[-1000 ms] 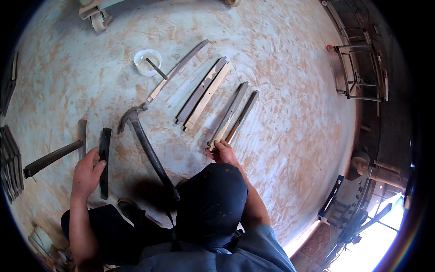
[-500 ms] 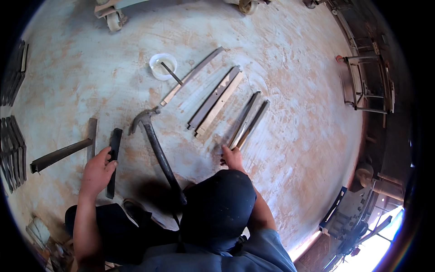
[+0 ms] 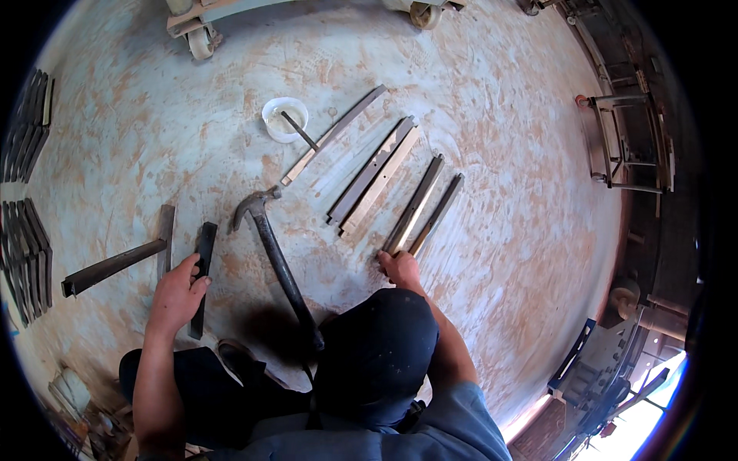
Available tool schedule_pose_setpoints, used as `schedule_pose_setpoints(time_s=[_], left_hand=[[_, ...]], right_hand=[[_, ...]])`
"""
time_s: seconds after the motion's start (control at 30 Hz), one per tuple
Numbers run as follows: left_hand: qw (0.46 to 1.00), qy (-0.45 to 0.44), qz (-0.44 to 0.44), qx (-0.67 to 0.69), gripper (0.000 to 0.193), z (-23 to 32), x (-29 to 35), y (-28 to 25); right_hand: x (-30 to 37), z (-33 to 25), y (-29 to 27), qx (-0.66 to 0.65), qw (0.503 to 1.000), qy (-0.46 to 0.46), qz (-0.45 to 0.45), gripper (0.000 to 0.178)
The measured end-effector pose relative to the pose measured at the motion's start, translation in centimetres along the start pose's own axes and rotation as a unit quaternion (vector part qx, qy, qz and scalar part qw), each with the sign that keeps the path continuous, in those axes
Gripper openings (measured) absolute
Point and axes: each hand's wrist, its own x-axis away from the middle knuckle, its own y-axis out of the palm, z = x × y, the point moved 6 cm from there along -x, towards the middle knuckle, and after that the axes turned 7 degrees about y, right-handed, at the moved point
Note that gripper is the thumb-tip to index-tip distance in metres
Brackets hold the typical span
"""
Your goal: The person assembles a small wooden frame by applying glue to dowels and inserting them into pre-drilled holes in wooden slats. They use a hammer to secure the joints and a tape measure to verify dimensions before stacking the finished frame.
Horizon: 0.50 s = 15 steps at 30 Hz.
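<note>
My right hand (image 3: pixel 400 268) is closed on the near end of a dark wooden strip (image 3: pixel 419 200) with a pale face. A second dark strip (image 3: pixel 440 211) lies close on its right, its near end by my fingers. On the left, my left hand (image 3: pixel 178 296) has its fingers and thumb on a short dark wooden bar (image 3: pixel 203 261); its grip is partly hidden. A claw hammer (image 3: pixel 280 269) with a dark handle lies between my hands, its handle end beside my knee. Left of the bar, two dark pieces form a T-shaped part (image 3: pixel 115 265).
Ahead stand a white tub (image 3: pixel 284 110) with a stick resting over its rim, a curved strip (image 3: pixel 338 131), and a dark and pale pair of strips (image 3: pixel 377 173). Stacked dark pieces (image 3: pixel 27 257) line the far left. A wheeled frame (image 3: pixel 201 42) is at the top, a metal rack (image 3: pixel 634 142) at right.
The strip in my right hand has shifted slightly left, widening the gap to its neighbour. My left hand stays by the dark bar. The whole view has shifted a little.
</note>
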Motion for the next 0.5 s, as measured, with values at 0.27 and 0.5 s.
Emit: schedule_pose_setpoints(time_s=[0.27,0.5], left_hand=[[1.000,0.009,0.009,-0.001,0.051,-0.3,0.2,0.0],[1.000,0.008,0.005,0.003,0.051,-0.2,0.3,0.3]], right_hand=[[1.0,-2.0,-2.3,0.073,0.995,-0.029,0.061,0.055],[-1.0,-4.2,-4.6,-0.012,0.975,-0.138,0.176,0.042]])
